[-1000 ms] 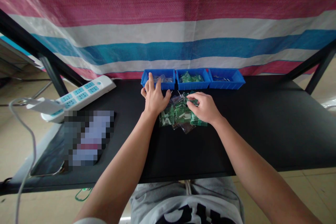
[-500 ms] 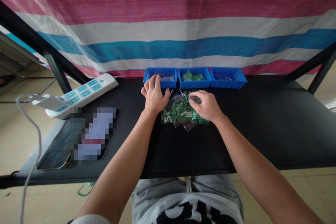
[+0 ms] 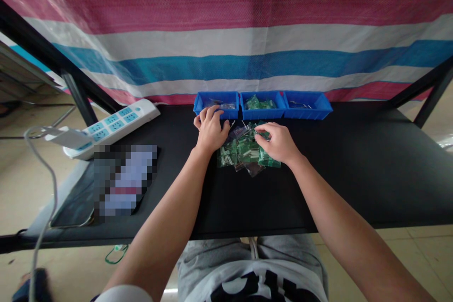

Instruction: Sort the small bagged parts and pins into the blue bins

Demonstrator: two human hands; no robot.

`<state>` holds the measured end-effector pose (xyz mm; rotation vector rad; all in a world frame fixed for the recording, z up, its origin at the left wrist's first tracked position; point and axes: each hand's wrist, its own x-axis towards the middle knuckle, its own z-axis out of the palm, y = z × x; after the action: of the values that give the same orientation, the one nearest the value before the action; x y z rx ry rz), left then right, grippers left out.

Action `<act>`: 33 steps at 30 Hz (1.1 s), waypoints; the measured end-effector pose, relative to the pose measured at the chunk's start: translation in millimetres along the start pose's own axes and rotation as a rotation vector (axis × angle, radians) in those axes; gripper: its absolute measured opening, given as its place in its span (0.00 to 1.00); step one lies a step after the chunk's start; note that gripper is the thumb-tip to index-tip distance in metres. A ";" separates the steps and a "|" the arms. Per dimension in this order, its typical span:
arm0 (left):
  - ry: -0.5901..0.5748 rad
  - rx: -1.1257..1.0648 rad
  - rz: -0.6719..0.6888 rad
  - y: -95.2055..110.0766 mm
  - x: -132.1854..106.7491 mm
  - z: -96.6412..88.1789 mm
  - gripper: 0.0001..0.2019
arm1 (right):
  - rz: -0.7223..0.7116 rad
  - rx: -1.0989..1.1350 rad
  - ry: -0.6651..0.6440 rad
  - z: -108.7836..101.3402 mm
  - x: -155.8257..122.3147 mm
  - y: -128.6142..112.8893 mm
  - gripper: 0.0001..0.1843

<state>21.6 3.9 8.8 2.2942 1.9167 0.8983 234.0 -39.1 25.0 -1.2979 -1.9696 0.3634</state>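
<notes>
A pile of small clear bags with green parts (image 3: 243, 152) lies on the black table (image 3: 354, 170) between my hands. My left hand (image 3: 210, 131) rests at the pile's left edge, its fingers curled against the front wall of the left blue bin (image 3: 215, 100); what they hold, if anything, is hidden. My right hand (image 3: 279, 142) lies on the pile's right side, thumb and fingers pinched on one small bag. The middle blue bin (image 3: 262, 104) holds green bags. In the right blue bin (image 3: 307, 104) lie a few thin metal bits.
A white power strip (image 3: 112, 125) with blue sockets lies at the back left, its white cable (image 3: 46, 184) looping off the table's left edge. A blurred flat object (image 3: 122, 181) sits front left. A striped tarp (image 3: 226, 33) hangs behind the bins. Black frame posts stand at both sides.
My left hand has drawn back from inside the left bin, and its stretched fingers have curled at the bin's front wall. My right hand has stayed pinched on the pile.
</notes>
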 end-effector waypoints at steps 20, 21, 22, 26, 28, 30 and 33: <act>-0.040 0.009 0.031 7.5 -4.2 -7.6 0.23 | -0.009 -0.015 -0.012 -2.1 0.4 0.6 0.07; -0.050 0.001 0.031 7.5 -4.9 -7.5 0.22 | -0.013 -0.017 -0.004 -2.0 0.5 0.9 0.07; -0.056 -0.008 0.031 7.7 -5.6 -7.3 0.22 | -0.016 -0.018 0.003 -1.9 0.5 1.5 0.08; -0.067 -0.057 0.046 11.7 -9.1 -9.9 0.17 | -0.024 -0.017 0.029 -2.0 0.3 5.6 0.07; -0.132 -0.071 0.087 16.0 -10.8 -13.4 0.15 | -0.020 -0.008 0.050 -1.9 0.0 8.1 0.07; -0.205 -0.070 0.132 20.2 -12.4 -16.1 0.14 | -0.015 0.000 0.081 -1.4 -0.5 10.4 0.08; -0.229 -0.054 0.147 23.4 -14.7 -15.6 0.16 | -0.012 0.005 0.113 0.3 -0.9 13.3 0.08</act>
<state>34.6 -20.5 24.4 2.4113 1.6326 0.6535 242.9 -33.9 16.6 -1.2748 -1.8805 0.2830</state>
